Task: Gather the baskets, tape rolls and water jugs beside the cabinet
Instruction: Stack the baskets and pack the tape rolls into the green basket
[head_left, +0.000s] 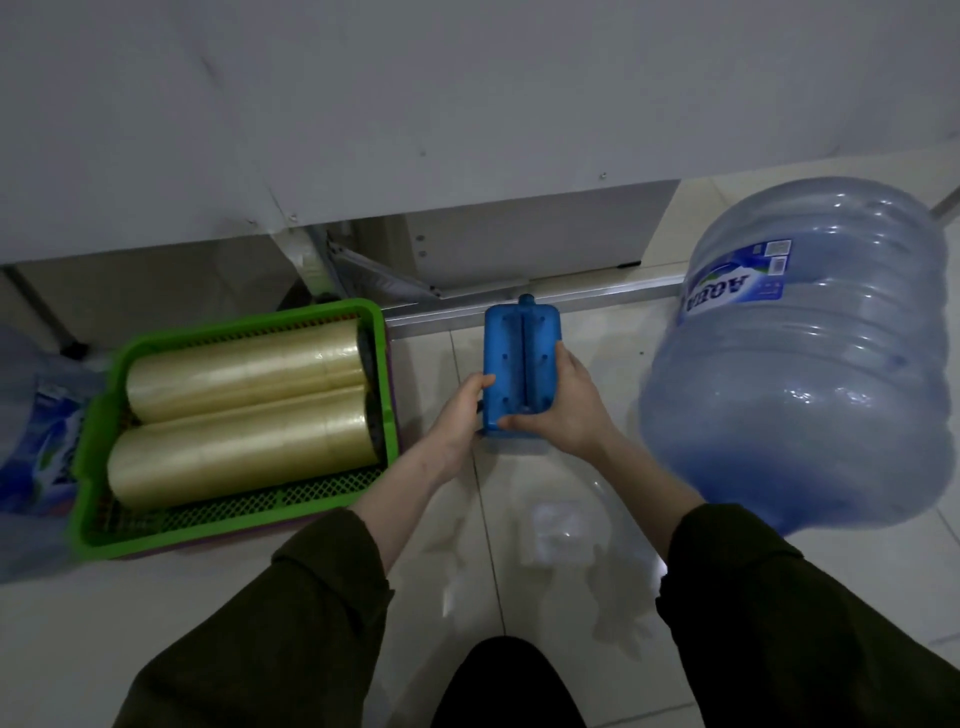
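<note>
A green basket sits on the floor at the left, holding two long stacks of clear tape rolls lying side by side. A large blue water jug stands at the right, tilted in my view. Another jug shows partly at the far left edge. Between basket and jug, both hands hold a flat blue plastic block with a small neck. My left hand grips its left edge; my right hand curls round its right side and lower end.
The grey cabinet fills the top of the view, its base and a metal rail just beyond the objects. The pale tiled floor reflects light in front of me. My dark knee shows at the bottom centre.
</note>
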